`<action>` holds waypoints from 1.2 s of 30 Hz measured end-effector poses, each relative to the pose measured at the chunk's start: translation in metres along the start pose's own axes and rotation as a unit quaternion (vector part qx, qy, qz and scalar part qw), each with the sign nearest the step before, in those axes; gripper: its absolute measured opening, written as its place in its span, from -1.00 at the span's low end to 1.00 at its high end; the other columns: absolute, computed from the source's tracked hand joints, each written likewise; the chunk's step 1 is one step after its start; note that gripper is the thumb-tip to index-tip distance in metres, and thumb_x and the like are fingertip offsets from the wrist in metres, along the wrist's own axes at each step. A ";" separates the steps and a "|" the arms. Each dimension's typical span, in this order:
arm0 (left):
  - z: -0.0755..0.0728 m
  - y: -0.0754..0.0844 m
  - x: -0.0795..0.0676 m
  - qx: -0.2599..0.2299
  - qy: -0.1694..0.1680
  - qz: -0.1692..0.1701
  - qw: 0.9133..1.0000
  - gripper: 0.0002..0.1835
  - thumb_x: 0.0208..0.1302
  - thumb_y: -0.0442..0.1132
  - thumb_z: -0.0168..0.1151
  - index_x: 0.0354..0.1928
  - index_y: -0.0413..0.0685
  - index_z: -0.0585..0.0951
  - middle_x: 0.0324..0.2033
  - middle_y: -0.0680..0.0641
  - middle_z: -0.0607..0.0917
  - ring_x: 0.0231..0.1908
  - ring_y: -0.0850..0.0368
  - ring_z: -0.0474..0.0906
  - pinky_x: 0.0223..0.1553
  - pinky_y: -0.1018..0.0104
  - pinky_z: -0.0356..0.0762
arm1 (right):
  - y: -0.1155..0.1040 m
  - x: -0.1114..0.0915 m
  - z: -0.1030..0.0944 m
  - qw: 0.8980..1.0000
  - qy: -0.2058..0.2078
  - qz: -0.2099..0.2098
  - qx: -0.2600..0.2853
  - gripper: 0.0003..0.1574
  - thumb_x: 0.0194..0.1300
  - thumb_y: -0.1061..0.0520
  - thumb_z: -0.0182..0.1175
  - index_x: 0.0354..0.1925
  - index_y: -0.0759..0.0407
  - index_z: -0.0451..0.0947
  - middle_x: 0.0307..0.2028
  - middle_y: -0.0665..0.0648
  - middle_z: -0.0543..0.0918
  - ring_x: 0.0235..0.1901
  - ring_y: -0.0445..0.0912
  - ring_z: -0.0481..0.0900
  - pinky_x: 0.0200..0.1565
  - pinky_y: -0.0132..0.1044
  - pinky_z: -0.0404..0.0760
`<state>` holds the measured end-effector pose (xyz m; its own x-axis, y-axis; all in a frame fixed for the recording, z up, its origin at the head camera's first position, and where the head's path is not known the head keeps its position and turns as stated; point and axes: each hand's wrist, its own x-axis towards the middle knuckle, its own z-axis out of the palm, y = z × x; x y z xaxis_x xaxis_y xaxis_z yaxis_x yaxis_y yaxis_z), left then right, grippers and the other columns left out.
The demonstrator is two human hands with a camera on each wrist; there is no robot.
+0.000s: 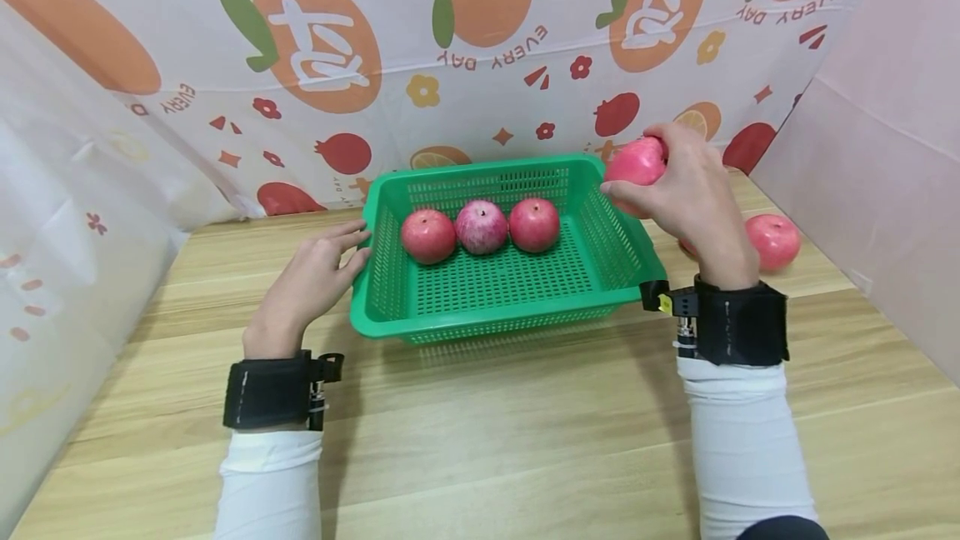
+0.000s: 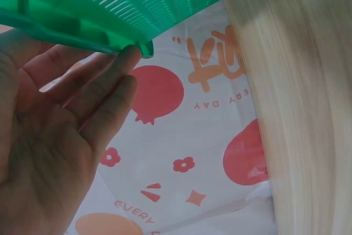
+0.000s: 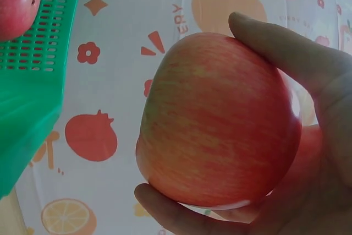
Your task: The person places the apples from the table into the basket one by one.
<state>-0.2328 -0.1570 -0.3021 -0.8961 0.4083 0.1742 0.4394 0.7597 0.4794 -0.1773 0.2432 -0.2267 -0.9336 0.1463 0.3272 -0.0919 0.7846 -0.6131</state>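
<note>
A green plastic basket (image 1: 495,317) stands on the table with three apples in a row inside: a red one (image 1: 428,237), a purplish streaked one (image 1: 482,227) and another red one (image 1: 534,225). My right hand (image 1: 693,194) grips a red apple (image 3: 220,119) between thumb and fingers, raised by the basket's right rim. On the other side, my left hand (image 1: 307,286) touches the left rim with its fingertips; in the left wrist view its fingers (image 2: 104,103) are extended against the basket's edge.
On the table right of the basket lies a red apple (image 1: 772,242), with part of another showing beside the right wrist. A fruit-printed sheet (image 1: 480,98) hangs behind the wooden table (image 1: 480,440). Pale sheets line both sides.
</note>
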 end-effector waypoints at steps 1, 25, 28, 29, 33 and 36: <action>0.000 0.000 0.000 0.000 0.000 0.000 1.000 -0.55 0.51 -0.34 0.10 0.31 -0.52 0.44 0.38 -0.41 0.37 0.37 -0.40 0.26 0.28 -0.29 0.33 | -0.001 0.000 0.000 1.000 -0.001 -0.004 0.000 -0.07 0.15 -0.07 0.48 0.35 0.26 0.35 0.20 0.34 0.44 0.19 0.27 0.35 0.01 0.31 0.56; 0.000 0.000 0.000 -0.004 -0.008 -0.009 1.000 -0.53 0.51 -0.34 0.11 0.33 -0.51 0.41 0.40 -0.40 0.35 0.40 -0.39 0.23 0.27 -0.28 0.33 | -0.020 0.005 0.021 0.998 -0.034 -0.049 -0.012 -0.12 0.18 -0.08 0.44 0.31 0.29 0.37 0.18 0.32 0.47 0.18 0.24 0.37 0.01 0.25 0.59; -0.001 0.000 0.000 -0.003 -0.008 -0.008 1.000 -0.53 0.51 -0.34 0.11 0.33 -0.51 0.41 0.40 -0.40 0.35 0.40 -0.39 0.23 0.27 -0.27 0.34 | -0.024 0.006 0.023 0.997 -0.042 -0.059 -0.021 -0.08 0.17 -0.08 0.45 0.33 0.31 0.35 0.20 0.32 0.44 0.19 0.22 0.35 0.02 0.23 0.60; -0.001 0.001 0.000 -0.002 -0.008 -0.008 1.000 -0.53 0.51 -0.34 0.11 0.33 -0.51 0.41 0.40 -0.40 0.35 0.40 -0.39 0.23 0.27 -0.27 0.35 | -0.026 0.007 0.024 0.997 -0.045 -0.064 -0.024 -0.08 0.17 -0.08 0.45 0.33 0.31 0.35 0.19 0.32 0.45 0.18 0.21 0.36 0.01 0.22 0.60; -0.001 0.001 0.000 -0.003 -0.009 -0.008 1.000 -0.53 0.51 -0.33 0.11 0.33 -0.51 0.42 0.40 -0.40 0.35 0.40 -0.39 0.23 0.26 -0.28 0.35 | -0.033 0.013 0.028 0.994 -0.057 -0.082 -0.040 -0.07 0.16 -0.10 0.44 0.33 0.30 0.35 0.16 0.31 0.44 0.14 0.21 0.38 -0.01 0.20 0.62; -0.002 0.002 0.000 -0.004 -0.008 -0.007 1.000 -0.53 0.51 -0.33 0.11 0.33 -0.51 0.42 0.40 -0.39 0.35 0.39 -0.39 0.24 0.26 -0.28 0.36 | -0.039 0.016 0.030 0.993 -0.071 -0.088 -0.044 -0.09 0.16 -0.11 0.43 0.32 0.27 0.35 0.15 0.29 0.43 0.13 0.20 0.39 -0.02 0.17 0.64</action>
<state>-0.2318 -0.1566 -0.2997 -0.9014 0.4048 0.1536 0.4254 0.7618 0.4885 -0.1985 0.1968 -0.2190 -0.9457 -0.0785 0.3155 -0.2327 0.8411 -0.4882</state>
